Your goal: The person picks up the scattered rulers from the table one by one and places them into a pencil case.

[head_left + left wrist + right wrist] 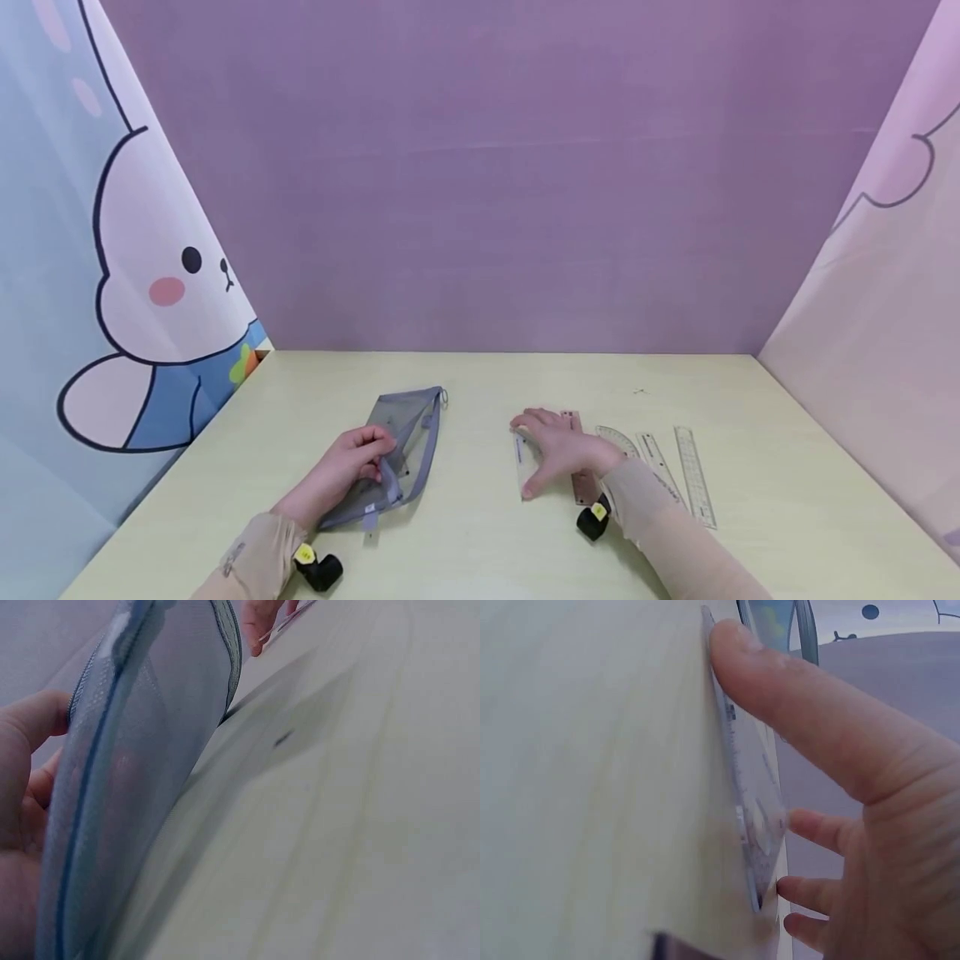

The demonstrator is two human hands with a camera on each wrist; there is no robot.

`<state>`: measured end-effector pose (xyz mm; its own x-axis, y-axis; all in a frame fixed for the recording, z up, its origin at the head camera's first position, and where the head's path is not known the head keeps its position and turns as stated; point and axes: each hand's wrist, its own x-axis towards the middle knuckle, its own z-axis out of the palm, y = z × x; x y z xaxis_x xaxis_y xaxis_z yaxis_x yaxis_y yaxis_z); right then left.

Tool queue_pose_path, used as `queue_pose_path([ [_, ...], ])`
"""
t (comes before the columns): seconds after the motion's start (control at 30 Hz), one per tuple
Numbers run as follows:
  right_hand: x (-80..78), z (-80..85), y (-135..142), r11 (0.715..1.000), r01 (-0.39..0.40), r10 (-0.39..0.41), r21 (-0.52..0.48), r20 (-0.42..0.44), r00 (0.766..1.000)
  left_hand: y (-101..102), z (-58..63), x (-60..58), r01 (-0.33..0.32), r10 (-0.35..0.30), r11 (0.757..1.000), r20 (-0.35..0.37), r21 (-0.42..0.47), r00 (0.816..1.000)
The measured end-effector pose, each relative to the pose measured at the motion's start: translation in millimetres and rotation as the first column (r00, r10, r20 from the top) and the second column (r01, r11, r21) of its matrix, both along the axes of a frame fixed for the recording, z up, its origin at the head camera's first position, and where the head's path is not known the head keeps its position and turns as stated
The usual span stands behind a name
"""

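A pale, faintly wood-grained table (465, 550) runs back to a plain purple backdrop (487, 183). On the left hangs a blue printed sheet (45, 208) with a white cartoon animal; on the right, a pale pinkish one (885, 350) with dark outlines. Two forearms in beige sleeves reach in from the near edge, a small black camera at each wrist.

The left hand (356, 454), thumb uppermost, pinches the side of a grey mesh pouch (427, 454) at left of centre, holding it partly raised from the table. The right hand (562, 446), right of centre, arches palm-down over a clear set square (527, 475), gripping it between thumb at the near end and fingertips at the far end. Just right of it lie a pink ruler (585, 490), a clear protractor (619, 439) and two clear rulers (696, 475).
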<state>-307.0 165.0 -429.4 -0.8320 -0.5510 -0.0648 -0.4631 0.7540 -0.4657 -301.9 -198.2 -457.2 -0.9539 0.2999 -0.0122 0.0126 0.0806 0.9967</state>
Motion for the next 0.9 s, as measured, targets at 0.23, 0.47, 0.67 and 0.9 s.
queue_pose_path([
  [0.23, -0.1, 1.9, -7, 0.997, 0.062, -0.065, -0.041, -0.072, 0.995, 1, 2.6, 1.3, 0.01, -0.01, 1.0, -0.015, -0.002, 1.0],
  [0.47, 7.4, 6.6, -14, 0.995, 0.098, -0.101, -0.03, -0.095, 0.99, 2, 4.9, 1.1, 0.017, -0.017, 1.0, -0.018, -0.003, 1.0],
  [0.67, 7.5, 4.9, -18, 0.994, 0.105, -0.106, -0.015, -0.103, 0.989, 1, 3.1, 0.7, 0.013, -0.013, 1.0, -0.015, -0.003, 1.0],
  [0.9, 3.7, 2.3, -17, 0.983, 0.137, -0.144, -0.124, -0.053, 0.988, 0, 1.8, 0.9, 0.01, -0.01, 1.0, -0.006, -0.002, 1.0],
])
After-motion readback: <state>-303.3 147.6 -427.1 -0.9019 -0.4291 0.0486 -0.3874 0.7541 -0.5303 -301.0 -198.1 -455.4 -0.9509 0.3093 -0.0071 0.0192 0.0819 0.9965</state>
